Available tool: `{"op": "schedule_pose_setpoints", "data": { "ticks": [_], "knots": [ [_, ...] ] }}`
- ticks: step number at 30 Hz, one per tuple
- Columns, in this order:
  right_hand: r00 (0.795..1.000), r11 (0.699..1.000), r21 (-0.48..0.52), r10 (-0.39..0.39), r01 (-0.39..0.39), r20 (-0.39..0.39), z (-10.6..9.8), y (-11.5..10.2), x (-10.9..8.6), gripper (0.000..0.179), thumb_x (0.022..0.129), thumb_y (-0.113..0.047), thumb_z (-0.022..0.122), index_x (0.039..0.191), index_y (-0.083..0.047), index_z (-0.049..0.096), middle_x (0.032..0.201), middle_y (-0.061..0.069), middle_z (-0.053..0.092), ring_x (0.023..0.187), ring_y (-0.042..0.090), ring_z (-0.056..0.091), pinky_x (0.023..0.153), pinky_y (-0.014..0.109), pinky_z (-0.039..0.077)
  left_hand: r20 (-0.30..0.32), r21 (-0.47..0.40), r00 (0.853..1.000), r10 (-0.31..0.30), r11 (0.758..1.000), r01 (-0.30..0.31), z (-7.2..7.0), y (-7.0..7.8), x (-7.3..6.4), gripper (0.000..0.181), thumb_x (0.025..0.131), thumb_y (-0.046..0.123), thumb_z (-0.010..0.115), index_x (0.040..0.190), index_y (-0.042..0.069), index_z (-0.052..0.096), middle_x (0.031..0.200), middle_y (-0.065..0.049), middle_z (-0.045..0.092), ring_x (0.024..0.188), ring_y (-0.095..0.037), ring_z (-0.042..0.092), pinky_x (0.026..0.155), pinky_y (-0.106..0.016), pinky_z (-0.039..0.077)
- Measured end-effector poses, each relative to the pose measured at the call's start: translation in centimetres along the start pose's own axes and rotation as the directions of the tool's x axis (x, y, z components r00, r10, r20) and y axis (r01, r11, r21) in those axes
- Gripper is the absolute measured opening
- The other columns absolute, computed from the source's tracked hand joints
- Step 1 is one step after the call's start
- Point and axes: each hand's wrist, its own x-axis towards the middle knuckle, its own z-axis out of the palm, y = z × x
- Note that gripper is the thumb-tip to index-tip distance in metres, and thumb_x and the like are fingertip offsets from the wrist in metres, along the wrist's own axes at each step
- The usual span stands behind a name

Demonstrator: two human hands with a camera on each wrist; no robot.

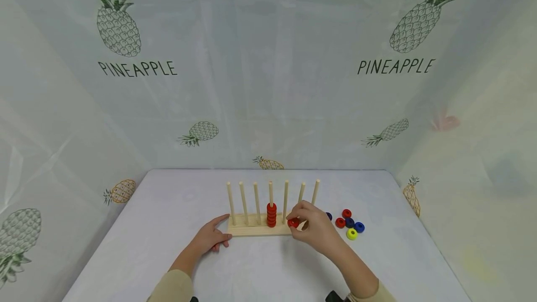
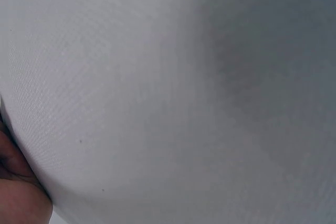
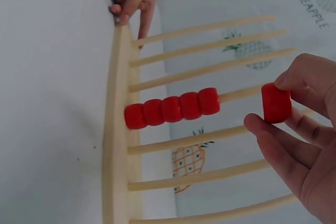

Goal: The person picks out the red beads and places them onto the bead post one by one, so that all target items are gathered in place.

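Note:
A wooden peg rack [image 1: 251, 230] with several upright pegs stands on the table. On one middle peg is a stack of several red beads [image 1: 271, 216]; the right wrist view shows the stack [image 3: 172, 108] up close. My left hand [image 1: 211, 236] holds the rack's left end, index finger toward the back and thumb at the front. Between thumb and fingers, my right hand [image 1: 315, 226] pinches a red bead [image 3: 276, 103]. That bead is off the pegs, near the rack's right part. The left wrist view shows mostly white cloth and a bit of the hand [image 2: 21, 192].
Right of the rack lie loose beads: red [image 1: 346, 213], blue [image 1: 359, 227] and yellow [image 1: 352, 234], with another blue one partly hidden behind the right hand. A white cloth covers the table [image 1: 176, 199]. Pineapple-printed curtains [image 1: 268, 83] hang behind and at the sides.

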Motion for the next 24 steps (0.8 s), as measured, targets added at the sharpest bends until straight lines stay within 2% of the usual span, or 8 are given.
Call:
{"op": "schedule_pose_setpoints", "data": {
  "ticks": [5, 11, 24],
  "knots": [
    [0.999, 0.999, -0.004, -0.032, 0.032, -0.006, -0.7, -0.7, 0.8, 0.024, 0.075, 0.002, 0.079, 0.091, -0.015, 0.074, 0.094, -0.008, 0.057, 0.079, 0.009, 0.058, 0.068, 0.029, 0.055, 0.000, -0.002, 1.000, 0.002, 1.000, -0.002, 0.0, 0.1, -0.1, 0.076, 0.086, 0.012, 0.074, 0.150, 0.004, 0.034, 0.064, -0.008, 0.067, 0.041, -0.007, 0.045, 0.042, -0.022, 0.038],
    [0.997, 0.997, 0.002, -0.076, 0.076, -0.032, -1.4, -1.5, 1.9, 0.022, 0.076, 0.000, 0.080, 0.093, -0.011, 0.074, 0.097, -0.008, 0.057, 0.079, 0.011, 0.059, 0.071, 0.027, 0.055, 0.002, -0.008, 1.000, 0.006, 1.000, -0.006, 0.0, 0.1, 0.0, 0.076, 0.086, 0.012, 0.074, 0.150, 0.003, 0.034, 0.064, -0.008, 0.067, 0.040, -0.007, 0.045, 0.042, -0.023, 0.039],
    [0.992, 0.983, 0.136, -0.120, 0.125, -0.043, -2.1, -3.1, 3.7, 0.023, 0.079, 0.001, 0.080, 0.098, -0.010, 0.075, 0.102, -0.005, 0.060, 0.084, 0.012, 0.061, 0.075, 0.027, 0.055, 0.006, -0.010, 1.000, 0.009, 1.000, -0.009, -0.2, -0.1, 0.0, 0.076, 0.087, 0.012, 0.074, 0.150, 0.003, 0.034, 0.064, -0.008, 0.067, 0.040, -0.008, 0.045, 0.042, -0.023, 0.039]
  ]
}}
